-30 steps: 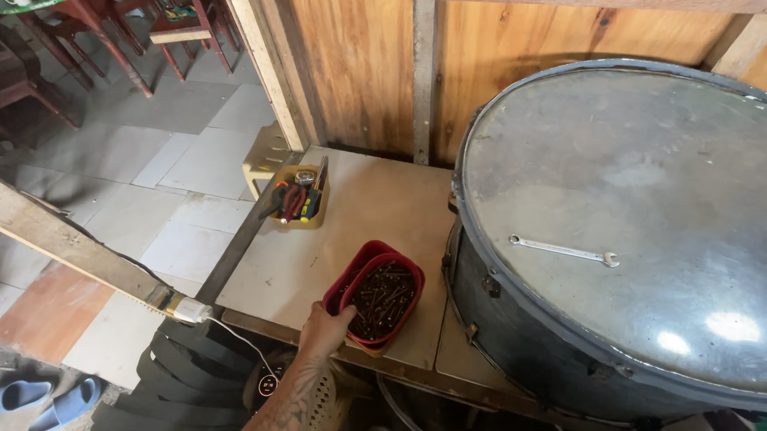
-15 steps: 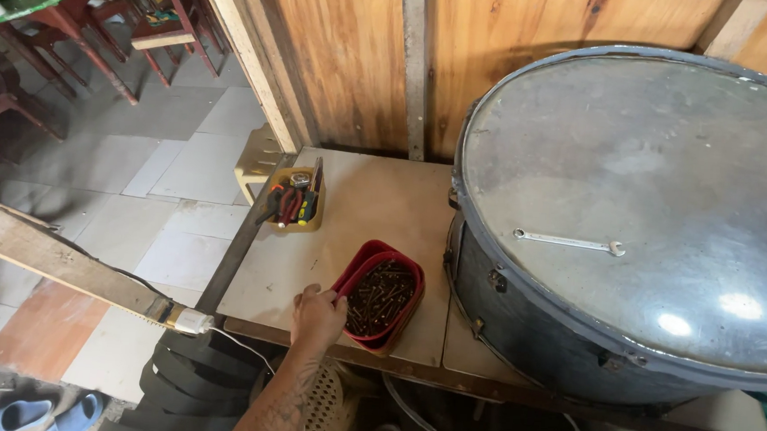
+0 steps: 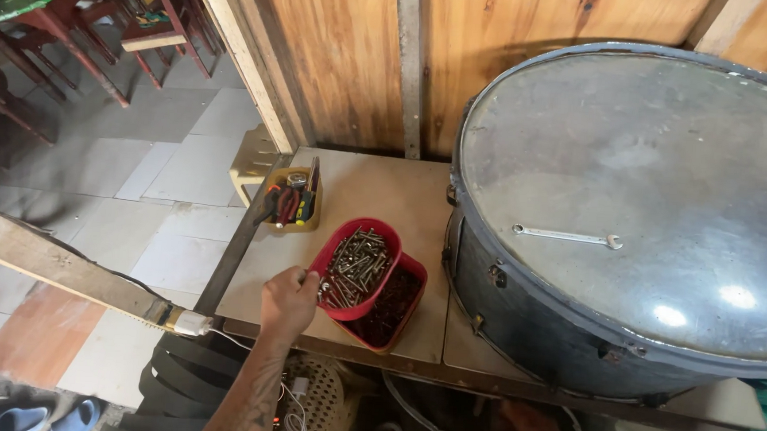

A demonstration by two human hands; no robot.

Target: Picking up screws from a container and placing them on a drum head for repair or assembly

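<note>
Red plastic forms two nested containers: a round bowl (image 3: 355, 267) heaped with long metal screws (image 3: 358, 265) is tilted up out of a square tub (image 3: 393, 309) that lies near the front edge of the plywood bench (image 3: 363, 192). The bowl's near-left rim is pinched by the left hand (image 3: 288, 300), fingers closed on it. The right hand (image 3: 535, 429) is seen low beneath the bench; its grip cannot be told. One yellow tray of hand tools (image 3: 288, 201) sits farther left. One large grey drum (image 3: 641, 213) fills the right side, with a single spanner (image 3: 567, 236) lying on its smooth, glossy head.
</note>
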